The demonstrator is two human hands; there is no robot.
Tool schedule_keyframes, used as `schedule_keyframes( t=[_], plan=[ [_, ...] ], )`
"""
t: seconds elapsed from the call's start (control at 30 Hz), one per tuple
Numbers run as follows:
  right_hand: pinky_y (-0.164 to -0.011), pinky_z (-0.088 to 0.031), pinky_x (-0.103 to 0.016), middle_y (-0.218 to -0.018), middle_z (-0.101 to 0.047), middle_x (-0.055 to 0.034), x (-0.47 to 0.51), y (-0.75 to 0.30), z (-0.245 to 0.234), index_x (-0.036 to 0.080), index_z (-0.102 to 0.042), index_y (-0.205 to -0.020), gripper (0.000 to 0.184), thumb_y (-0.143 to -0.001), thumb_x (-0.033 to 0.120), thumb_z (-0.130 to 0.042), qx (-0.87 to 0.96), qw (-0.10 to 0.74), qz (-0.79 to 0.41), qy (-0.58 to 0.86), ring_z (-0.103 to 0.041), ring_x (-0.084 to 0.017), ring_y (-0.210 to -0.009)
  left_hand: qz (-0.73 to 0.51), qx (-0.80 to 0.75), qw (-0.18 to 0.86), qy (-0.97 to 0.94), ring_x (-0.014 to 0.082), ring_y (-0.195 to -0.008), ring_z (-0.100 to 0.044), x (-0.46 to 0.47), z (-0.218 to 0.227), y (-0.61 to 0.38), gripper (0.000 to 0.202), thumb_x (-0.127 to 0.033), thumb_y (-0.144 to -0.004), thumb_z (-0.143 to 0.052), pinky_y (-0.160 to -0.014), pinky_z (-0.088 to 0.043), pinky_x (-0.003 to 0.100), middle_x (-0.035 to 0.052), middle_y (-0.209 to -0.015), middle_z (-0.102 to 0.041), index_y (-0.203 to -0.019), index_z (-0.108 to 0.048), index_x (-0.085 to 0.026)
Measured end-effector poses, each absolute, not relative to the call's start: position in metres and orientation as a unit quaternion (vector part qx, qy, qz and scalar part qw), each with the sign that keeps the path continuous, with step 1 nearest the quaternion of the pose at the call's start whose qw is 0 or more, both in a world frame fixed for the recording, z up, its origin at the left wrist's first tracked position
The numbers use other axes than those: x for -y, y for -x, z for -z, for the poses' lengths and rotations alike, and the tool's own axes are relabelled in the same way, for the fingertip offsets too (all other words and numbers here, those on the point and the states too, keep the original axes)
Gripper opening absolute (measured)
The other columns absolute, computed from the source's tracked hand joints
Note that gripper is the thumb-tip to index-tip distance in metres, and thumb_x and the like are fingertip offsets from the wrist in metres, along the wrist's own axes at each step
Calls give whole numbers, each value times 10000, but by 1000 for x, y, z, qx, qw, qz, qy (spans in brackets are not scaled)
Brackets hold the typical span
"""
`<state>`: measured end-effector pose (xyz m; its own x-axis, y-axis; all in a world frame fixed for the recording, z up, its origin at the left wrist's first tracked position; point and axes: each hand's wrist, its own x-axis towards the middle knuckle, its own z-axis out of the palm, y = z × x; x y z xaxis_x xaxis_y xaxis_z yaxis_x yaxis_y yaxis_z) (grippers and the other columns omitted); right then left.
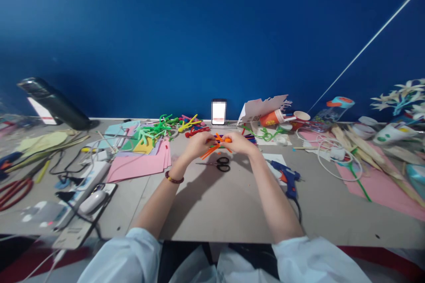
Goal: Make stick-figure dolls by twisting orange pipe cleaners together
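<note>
My left hand (198, 145) and my right hand (239, 142) meet above the middle of the grey table (212, 212). Both are closed in a pinch on a bundle of orange pipe cleaners (217, 143), whose loose ends stick out down to the left. A dark beaded bracelet (174, 179) sits on my left wrist. Black-handled scissors (219, 164) lie on the table just below my hands. More dark pipe cleaners (250, 139) lie behind my right hand.
A blue glue gun (287, 178) lies right of the scissors. Pink paper sheets (142, 163) and a pile of colourful pipe cleaners (172, 124) lie at left. A phone (218, 112) leans on the blue wall. Paper cups (274, 118), white cable (323, 152) and paper flowers (403, 97) fill the right.
</note>
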<state>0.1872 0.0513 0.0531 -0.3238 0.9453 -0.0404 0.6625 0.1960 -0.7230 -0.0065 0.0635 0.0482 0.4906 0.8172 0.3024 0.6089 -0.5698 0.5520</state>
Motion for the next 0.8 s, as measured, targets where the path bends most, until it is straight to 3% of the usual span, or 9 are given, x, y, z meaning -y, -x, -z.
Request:
schedule_keyframes(
  t=[0.1, 0.2, 0.3, 0.43, 0.53, 0.63, 0.8],
  plan=[
    [-527, -295, -245, -520, -528, 26, -54, -185, -50, 179, -604, -658, 172, -769, 301, -553, 751, 237, -262, 558, -433, -121, -505, -277, -469, 134, -828, 192, -695, -596, -56, -48, -3, 187, -237, -812, -540, -586, -373, 262, 82, -776, -695, -752, -707, -178],
    [-582, -333, -257, -650, -617, -30, -58, -181, -45, 179, -620, -682, 146, -772, 276, -557, 740, 292, -199, 573, -510, -161, -621, -311, -492, 152, -799, 186, -678, -600, -51, -47, -11, 180, -255, -802, -569, -592, -387, 264, 89, -783, -704, -766, -721, -165],
    [-637, -365, -274, -746, -651, -67, -62, -175, -40, 178, -627, -732, 145, -786, 280, -540, 706, 336, -164, 602, -547, -192, -704, -364, -506, 237, -746, 168, -613, -594, -49, -43, -17, 164, -247, -774, -596, -567, -405, 261, 74, -713, -700, -749, -720, -144],
    [-693, -399, -286, -776, -647, -62, -65, -168, -34, 174, -621, -768, 170, -793, 299, -509, 664, 419, -159, 598, -552, -190, -733, -442, -493, 440, -607, 158, -575, -607, -52, -32, -23, 219, -307, -747, -624, -508, -445, 253, 59, -702, -701, -834, -714, -127],
    [-692, -421, -291, -730, -627, -39, -67, -167, -31, 169, -615, -760, 207, -778, 358, -533, 613, 472, -220, 594, -545, -174, -686, -487, -456, 523, -530, 158, -614, -627, -56, -21, -27, 293, -373, -669, -706, -552, -493, 268, 63, -730, -708, -823, -711, -124],
    [-668, -453, -290, -709, -623, -26, -70, -168, -29, 162, -616, -763, 269, -736, 428, -595, 557, 508, -354, 554, -562, -163, -663, -488, -440, 572, -491, 152, -596, -620, -62, -12, -28, 370, -421, -597, -760, -578, -507, 285, 63, -693, -697, -786, -702, -108],
    [-693, -496, -300, -719, -655, -25, -73, -174, -31, 166, -636, -797, 380, -591, 464, -750, 473, 514, -551, 457, -612, -164, -687, -485, -443, 562, -503, 136, -592, -601, -71, -5, -24, 382, -429, -586, -768, -598, -491, 277, 58, -671, -688, -781, -700, -108]
  ],
)
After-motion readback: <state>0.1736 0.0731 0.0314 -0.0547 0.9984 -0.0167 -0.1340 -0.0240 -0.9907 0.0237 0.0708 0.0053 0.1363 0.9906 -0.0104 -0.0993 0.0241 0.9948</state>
